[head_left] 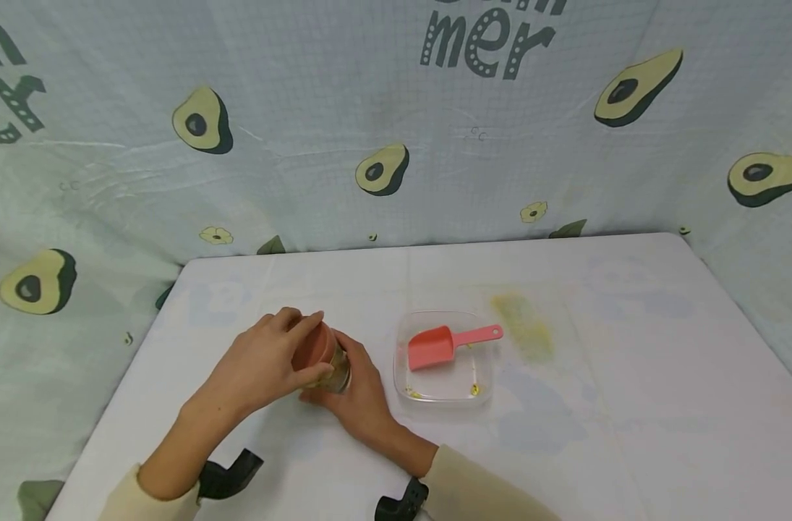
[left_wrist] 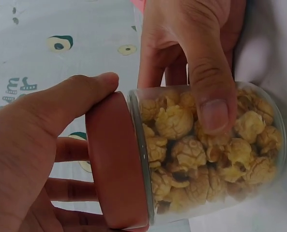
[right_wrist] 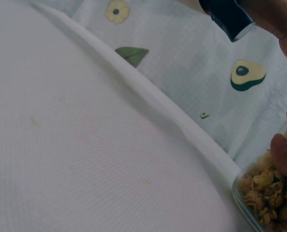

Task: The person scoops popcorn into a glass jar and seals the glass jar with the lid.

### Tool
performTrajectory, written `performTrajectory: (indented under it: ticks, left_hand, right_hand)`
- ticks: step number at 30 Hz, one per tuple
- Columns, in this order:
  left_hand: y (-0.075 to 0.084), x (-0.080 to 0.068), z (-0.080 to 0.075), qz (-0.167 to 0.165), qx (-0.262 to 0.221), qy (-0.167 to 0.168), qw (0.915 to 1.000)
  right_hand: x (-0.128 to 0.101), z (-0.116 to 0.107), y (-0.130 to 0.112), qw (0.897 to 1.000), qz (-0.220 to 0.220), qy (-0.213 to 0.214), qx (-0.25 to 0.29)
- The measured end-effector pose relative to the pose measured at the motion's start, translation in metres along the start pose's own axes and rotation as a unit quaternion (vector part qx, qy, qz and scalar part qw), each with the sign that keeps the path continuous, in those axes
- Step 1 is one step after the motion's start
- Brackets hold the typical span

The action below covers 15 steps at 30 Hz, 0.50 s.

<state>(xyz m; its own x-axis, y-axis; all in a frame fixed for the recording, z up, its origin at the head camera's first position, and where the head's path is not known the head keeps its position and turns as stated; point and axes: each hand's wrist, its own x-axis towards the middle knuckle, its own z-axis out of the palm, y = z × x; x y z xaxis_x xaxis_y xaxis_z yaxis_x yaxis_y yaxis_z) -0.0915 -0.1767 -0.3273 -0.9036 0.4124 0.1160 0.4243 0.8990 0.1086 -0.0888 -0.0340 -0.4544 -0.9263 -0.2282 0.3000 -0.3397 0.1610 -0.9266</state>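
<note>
A clear jar [left_wrist: 187, 154] packed with what looks like caramel popcorn stands between both hands at the left of the table in the head view. My left hand [head_left: 255, 365] grips its reddish-brown lid [left_wrist: 116, 159] from the side, thumb and fingers spread around the rim. Lower down, my right hand [head_left: 363, 401] holds the jar's body, and its thumb [left_wrist: 213, 106] presses against the wall in the left wrist view. The lid sits on the jar's mouth; whether it is loose I cannot tell. Only the jar's lower part shows in the right wrist view.
Right of the hands is a clear square plastic container [head_left: 444, 391] with a few yellow bits inside. A pink scoop [head_left: 432, 347] lies across it, handle over the right rim. The white-covered table [head_left: 630, 398] has a yellow stain [head_left: 524, 325]; an avocado-print curtain [head_left: 304, 94] hangs behind.
</note>
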Motion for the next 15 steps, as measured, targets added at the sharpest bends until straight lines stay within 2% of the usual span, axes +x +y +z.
performTrajectory:
  ticks: [10,15]
  left_hand:
    - [-0.0033,-0.0002,-0.0039,0.036,-0.003,-0.004,0.9993]
    - [0.0003,0.0026,-0.0039,0.027,0.005,-0.007,0.9996]
  right_hand:
    - [0.0014,-0.0023,-0.0026,1.000,0.008,-0.009,-0.003]
    - [0.0033,-0.0053,0.0024,1.000,-0.007,-0.026,-0.007]
